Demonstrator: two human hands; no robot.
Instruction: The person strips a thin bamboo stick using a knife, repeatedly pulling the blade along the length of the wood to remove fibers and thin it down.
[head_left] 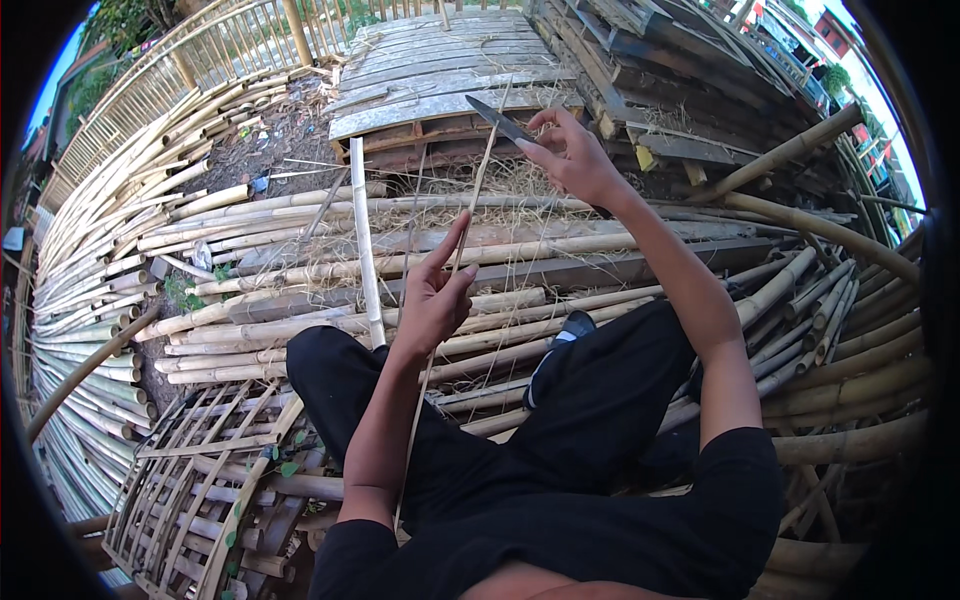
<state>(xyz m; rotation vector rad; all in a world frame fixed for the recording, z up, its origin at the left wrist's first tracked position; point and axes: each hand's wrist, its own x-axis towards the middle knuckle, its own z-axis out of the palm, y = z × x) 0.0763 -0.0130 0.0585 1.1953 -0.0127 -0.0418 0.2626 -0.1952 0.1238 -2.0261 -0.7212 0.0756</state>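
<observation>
In my left hand (pixel 436 305) is a long thin bamboo strip (pixel 483 170), pinched between thumb and fingers, the index finger stretched along it. The strip slants from my lap up past the hand to the knife. My right hand (pixel 576 160) is closed around a knife (pixel 497 120), thumb and finger near the base of the blade. Its dark blade points up and left and crosses the upper part of the strip; whether the edge touches it I cannot tell. The fingers hide the knife's handle.
Bamboo poles (pixel 400 268) lie across the ground ahead of my legs, with shavings over them. A wooden pallet (pixel 450 65) stands beyond. Stacked timber (pixel 690 90) rises at the far right. A flat bamboo slat (pixel 365 240) leans near my left knee. A bamboo lattice (pixel 200 490) lies at lower left.
</observation>
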